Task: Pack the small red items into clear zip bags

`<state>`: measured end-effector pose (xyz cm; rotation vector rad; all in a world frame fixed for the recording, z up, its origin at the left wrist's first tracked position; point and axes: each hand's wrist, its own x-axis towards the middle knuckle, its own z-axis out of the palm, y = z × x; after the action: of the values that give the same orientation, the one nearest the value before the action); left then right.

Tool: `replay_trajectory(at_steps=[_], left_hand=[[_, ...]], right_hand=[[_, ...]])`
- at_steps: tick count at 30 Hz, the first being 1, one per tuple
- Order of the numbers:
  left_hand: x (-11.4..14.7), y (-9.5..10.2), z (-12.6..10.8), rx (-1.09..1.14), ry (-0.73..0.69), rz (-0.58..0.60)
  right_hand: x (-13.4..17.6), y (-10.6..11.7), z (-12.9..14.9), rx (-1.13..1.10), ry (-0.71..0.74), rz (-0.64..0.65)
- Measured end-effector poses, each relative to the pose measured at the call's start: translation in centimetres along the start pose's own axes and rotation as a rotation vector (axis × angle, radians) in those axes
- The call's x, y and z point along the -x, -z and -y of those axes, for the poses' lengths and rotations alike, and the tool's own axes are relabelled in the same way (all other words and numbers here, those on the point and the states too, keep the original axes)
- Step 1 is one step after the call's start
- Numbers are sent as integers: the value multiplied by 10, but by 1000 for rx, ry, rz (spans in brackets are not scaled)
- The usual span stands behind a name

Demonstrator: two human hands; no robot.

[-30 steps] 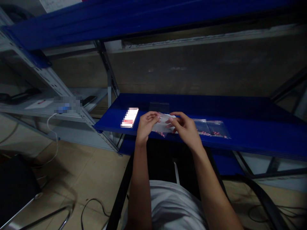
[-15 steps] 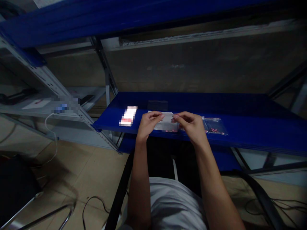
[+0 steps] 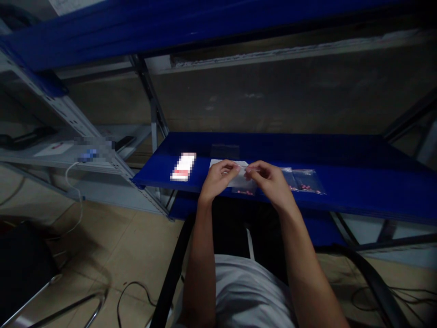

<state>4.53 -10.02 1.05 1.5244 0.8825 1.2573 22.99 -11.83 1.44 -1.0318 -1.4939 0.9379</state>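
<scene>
I'm pinching a clear bag, centre of frame.
My left grip and right grip are holding its top edge, close together. Small pink pieces are sitting at its bottom; white paper is showing behind. Two more bags are lying right of centre on the blue shelf, a lit screen glowing left of centre.

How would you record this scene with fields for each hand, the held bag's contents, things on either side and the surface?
Left hand: pinches top of clear bag
Right hand: pinches top of same bag
Contents: small pink pieces near the bottom
Right of hands: more clear bags with pink pieces
Left of hands: bright pixelated rectangle
Surface: blue shelf
</scene>
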Motion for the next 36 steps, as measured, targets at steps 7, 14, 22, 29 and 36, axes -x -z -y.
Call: replay_trajectory(at_steps=[7,14,22,29,36], left_hand=[[-3,-5,4,-30,-45,0],[-2,-5,-1,-57,-67,-40],[-1,-8,-3,40,-2,-59],[-3,-21,-1,-12,-52,-204],[-4,-31,-5,-1,-44,-210]], right_hand=[[0,-1,0,115,59,-26],[3,2,4,122,50,-24],[1,6,5,-44,-59,-95],[4,6,9,-73,-90,-113],[3,10,10,-72,-119,-167]])
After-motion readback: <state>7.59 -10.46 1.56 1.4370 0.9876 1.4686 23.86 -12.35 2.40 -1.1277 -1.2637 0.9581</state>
